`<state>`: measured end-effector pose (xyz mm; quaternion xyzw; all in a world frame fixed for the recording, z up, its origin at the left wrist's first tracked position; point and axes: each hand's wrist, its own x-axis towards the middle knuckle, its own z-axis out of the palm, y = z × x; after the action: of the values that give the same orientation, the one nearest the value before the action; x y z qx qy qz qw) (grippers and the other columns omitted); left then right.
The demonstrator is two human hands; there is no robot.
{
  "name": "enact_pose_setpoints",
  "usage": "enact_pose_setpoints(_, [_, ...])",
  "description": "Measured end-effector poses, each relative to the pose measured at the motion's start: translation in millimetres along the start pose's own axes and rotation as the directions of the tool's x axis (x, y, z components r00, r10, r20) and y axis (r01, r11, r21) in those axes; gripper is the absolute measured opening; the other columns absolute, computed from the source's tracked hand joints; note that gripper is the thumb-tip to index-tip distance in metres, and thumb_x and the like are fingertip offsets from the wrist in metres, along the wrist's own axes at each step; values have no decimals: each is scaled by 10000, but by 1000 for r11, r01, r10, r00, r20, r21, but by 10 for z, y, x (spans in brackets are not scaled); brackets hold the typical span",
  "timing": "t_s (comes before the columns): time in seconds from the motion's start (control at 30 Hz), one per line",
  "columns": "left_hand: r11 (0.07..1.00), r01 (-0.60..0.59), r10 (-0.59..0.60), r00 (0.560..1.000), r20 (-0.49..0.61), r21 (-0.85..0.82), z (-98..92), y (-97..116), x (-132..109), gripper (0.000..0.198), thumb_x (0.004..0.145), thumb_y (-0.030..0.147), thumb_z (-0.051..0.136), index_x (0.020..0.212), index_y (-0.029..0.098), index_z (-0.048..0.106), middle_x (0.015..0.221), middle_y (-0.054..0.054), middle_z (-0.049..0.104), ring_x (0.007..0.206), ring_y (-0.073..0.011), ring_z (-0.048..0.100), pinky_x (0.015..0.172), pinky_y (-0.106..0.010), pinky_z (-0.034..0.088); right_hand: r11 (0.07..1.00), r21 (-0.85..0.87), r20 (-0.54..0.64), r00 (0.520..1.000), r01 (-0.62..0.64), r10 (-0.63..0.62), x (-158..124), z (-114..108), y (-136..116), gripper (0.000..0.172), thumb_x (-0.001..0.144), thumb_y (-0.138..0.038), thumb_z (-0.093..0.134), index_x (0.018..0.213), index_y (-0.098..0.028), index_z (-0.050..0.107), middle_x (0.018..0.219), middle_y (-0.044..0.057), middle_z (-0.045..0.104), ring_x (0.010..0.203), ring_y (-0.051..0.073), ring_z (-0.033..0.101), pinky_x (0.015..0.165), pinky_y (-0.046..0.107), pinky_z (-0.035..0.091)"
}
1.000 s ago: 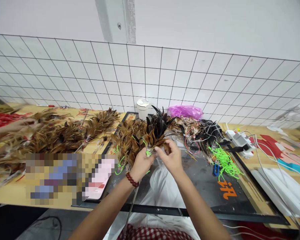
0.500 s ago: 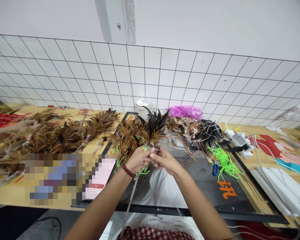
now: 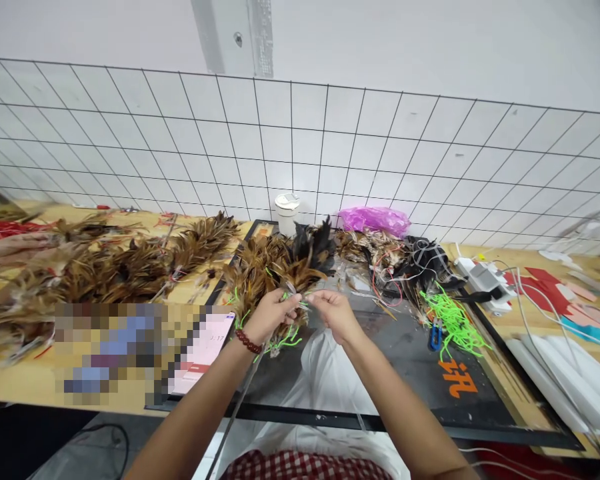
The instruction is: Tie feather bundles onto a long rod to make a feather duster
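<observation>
My left hand (image 3: 271,319), with a beaded bracelet at the wrist, is closed round the base of a bundle of brown and black feathers (image 3: 307,270). The feather tips point away from me. Green ties (image 3: 289,339) hang below that hand, and a short bit of green shows between my two hands. My right hand (image 3: 336,316) is beside it, thumb and finger pinched on what looks like the end of a green tie. Its other fingers are curled. More brown feathers (image 3: 253,267) lie just behind my left hand.
At right on the dark glass board (image 3: 395,373) lie loose green ties (image 3: 455,320) and blue snips (image 3: 435,335). A white cup (image 3: 287,217) and pink plastic bag (image 3: 375,221) stand behind. A co-worker's hand (image 3: 17,248) is among feathers (image 3: 115,270) at left. White adapters (image 3: 485,283) with cables sit right.
My hands have drawn slightly apart, the right one moving to the right with its pinch. The feather bundle has tipped lower. The co-worker's hand at left has shifted leftward.
</observation>
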<state>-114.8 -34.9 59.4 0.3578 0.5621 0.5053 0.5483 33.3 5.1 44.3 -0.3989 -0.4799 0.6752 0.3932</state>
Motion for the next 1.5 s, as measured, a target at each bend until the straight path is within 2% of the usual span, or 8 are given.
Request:
enact_pose_setpoints(0.17, [913,152,-96,982,162,-379,-259,208,-82,282,760,306,673,734,151,439,640,5,495,430,-23,372,349,-110,210,1000,12,11,1000,21,-21,-24,1,4,372,602,-496,739,709,-157,631,401,-98,345,367,33,199,383,210,112])
enact_pose_setpoints(0.37, [765,213,-108,973,205,-608,-358,248,-294,186,868,243,546,751,125,461,683,-8,456,440,-9,337,354,-104,249,997,1,163,983,-80,79,-87,85,147,346,641,-498,706,725,-177,609,422,-106,321,360,43,181,376,203,123])
enact_pose_setpoints(0.47, [783,159,-91,986,143,-601,-400,205,-383,165,866,230,549,765,112,492,676,-15,459,442,-14,347,352,-106,253,964,-231,243,967,133,-75,49,-47,171,262,761,-435,628,767,-174,652,549,-41,498,467,76,385,490,214,320])
enact_pose_setpoints(0.63, [753,203,-178,979,103,-626,-516,176,-444,190,886,220,503,732,110,483,665,-16,448,432,-19,337,337,-116,267,462,-799,200,895,384,-398,523,-348,139,169,786,-134,561,845,-197,706,861,50,650,826,172,547,790,301,395])
enact_pose_setpoints(0.87, [658,226,-192,973,131,-718,-627,231,-476,207,931,231,397,765,126,461,664,-1,409,425,-25,325,330,-129,287,-20,-896,431,856,444,-284,742,-241,173,210,808,-133,537,896,-212,711,943,84,603,933,221,498,791,319,350])
enact_pose_setpoints(1.1, [627,249,-186,968,169,-738,-654,217,-448,146,922,229,421,842,123,481,668,8,397,425,-29,333,335,-130,290,-39,-924,368,859,380,-356,507,-851,-71,252,807,-117,534,989,-221,673,1151,83,592,1049,222,496,871,325,346])
enact_pose_setpoints(1.2, [631,256,-171,967,191,-732,-602,243,-406,133,914,226,438,845,125,490,671,8,396,423,-27,326,337,-128,291,34,-980,163,886,196,-433,375,-1022,-119,282,819,-133,513,1048,-200,663,1115,106,613,998,215,540,832,312,379])
enact_pose_setpoints(1.5, [713,250,-132,965,225,-655,-324,312,-271,222,924,253,423,748,122,457,679,-8,418,443,-23,333,341,-118,257,112,-993,10,983,30,-181,231,-494,155,202,733,-407,657,730,-206,671,777,88,674,719,208,607,571,275,345])
